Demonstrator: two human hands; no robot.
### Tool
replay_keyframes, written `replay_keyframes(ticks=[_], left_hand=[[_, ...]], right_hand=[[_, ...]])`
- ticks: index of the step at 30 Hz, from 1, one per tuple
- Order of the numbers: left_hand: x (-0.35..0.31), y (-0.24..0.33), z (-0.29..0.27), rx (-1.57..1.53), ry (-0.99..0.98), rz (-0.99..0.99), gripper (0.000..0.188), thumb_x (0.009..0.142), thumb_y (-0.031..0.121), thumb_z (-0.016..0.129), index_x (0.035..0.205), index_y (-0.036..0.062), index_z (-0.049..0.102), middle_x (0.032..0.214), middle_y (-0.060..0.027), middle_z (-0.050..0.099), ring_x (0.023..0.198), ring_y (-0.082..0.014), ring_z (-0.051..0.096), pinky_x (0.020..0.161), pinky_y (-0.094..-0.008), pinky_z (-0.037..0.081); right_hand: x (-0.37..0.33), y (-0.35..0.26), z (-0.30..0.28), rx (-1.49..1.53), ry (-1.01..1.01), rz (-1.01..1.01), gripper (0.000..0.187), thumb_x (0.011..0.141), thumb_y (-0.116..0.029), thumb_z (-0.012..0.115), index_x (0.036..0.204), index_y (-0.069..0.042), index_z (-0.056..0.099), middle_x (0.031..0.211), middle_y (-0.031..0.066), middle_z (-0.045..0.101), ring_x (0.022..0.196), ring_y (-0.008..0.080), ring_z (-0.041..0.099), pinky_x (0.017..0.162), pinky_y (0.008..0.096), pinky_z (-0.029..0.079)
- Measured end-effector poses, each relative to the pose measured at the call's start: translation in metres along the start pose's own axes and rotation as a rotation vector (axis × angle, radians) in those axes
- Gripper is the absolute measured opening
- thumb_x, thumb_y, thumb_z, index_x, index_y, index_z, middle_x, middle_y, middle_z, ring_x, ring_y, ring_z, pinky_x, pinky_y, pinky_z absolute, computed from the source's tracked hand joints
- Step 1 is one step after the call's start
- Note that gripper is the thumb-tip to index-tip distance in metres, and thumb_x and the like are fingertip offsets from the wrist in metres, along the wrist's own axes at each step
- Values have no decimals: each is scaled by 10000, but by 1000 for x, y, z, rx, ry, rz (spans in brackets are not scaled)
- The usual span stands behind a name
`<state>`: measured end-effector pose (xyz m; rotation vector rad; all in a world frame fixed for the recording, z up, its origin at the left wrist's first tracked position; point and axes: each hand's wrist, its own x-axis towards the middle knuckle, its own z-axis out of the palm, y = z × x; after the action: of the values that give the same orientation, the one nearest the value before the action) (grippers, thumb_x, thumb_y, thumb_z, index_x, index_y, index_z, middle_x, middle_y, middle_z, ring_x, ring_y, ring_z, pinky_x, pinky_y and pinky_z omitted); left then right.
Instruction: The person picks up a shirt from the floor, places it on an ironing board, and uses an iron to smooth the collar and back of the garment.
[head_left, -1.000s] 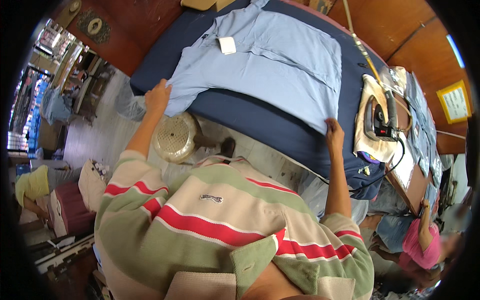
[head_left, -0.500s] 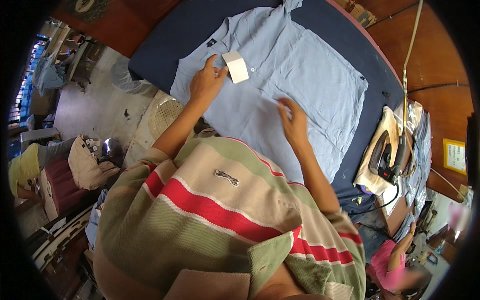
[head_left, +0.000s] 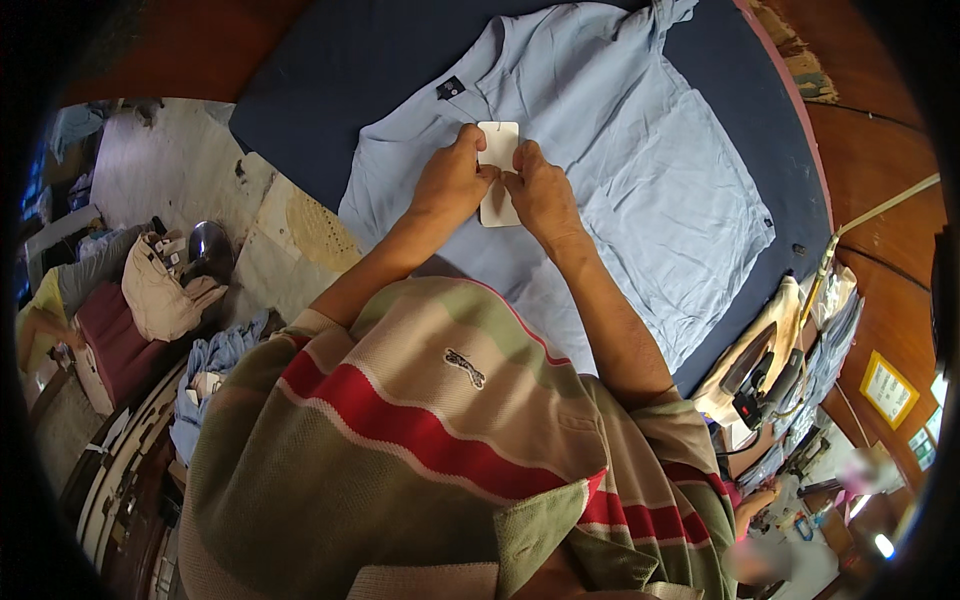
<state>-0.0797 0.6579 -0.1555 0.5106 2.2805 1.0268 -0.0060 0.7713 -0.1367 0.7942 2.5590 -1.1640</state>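
Note:
Spread over a dark blue padded table (head_left: 300, 130) lies a light blue shirt (head_left: 660, 200), its neck at the far side with a small black label (head_left: 450, 88). A white cardboard tag (head_left: 499, 212) is above the shirt, near its neckline. My left hand (head_left: 455, 178) pinches the tag's left edge. On its opposite edge, my right hand (head_left: 542, 195) pinches it too, the thumbs almost meeting across its middle. The tag appears flat, with a short dark line near its top end.
An iron (head_left: 750, 385) with a cord rests on a cream cloth pad (head_left: 715, 395) at the table's right end. Folded blue garments (head_left: 825, 350) lie beyond it. Another person (head_left: 45, 315) is at the far left, near a beige cloth bundle (head_left: 165, 295). More blue clothes (head_left: 215, 380) are at lower left.
My right hand has come up from the shirt's middle to grip the tag. My left hand has taken its left edge. The creased tag now looks flat. The view has shifted.

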Motion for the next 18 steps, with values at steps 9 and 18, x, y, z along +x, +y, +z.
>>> replay_keyframes(ticks=[9, 18], left_hand=[[4, 6, -37, 67, -136, 241, 231, 781, 59, 572, 983, 53, 459, 730, -146, 587, 639, -236, 581, 571, -342, 427], [88, 27, -135, 1358, 186, 305, 398, 798, 140, 569, 1188, 162, 490, 1235, -71, 486, 1127, -233, 467, 847, -480, 384]], right_hand=[[-19, 5, -42, -5, -30, -36, 231, 819, -183, 556, 955, -33, 446, 725, 181, 608, 659, 342, 595, 592, 405, 446], [-66, 214, -149, -33, 905, 47, 131, 815, -89, 532, 929, -32, 563, 790, 107, 596, 617, 219, 541, 559, 326, 421]])
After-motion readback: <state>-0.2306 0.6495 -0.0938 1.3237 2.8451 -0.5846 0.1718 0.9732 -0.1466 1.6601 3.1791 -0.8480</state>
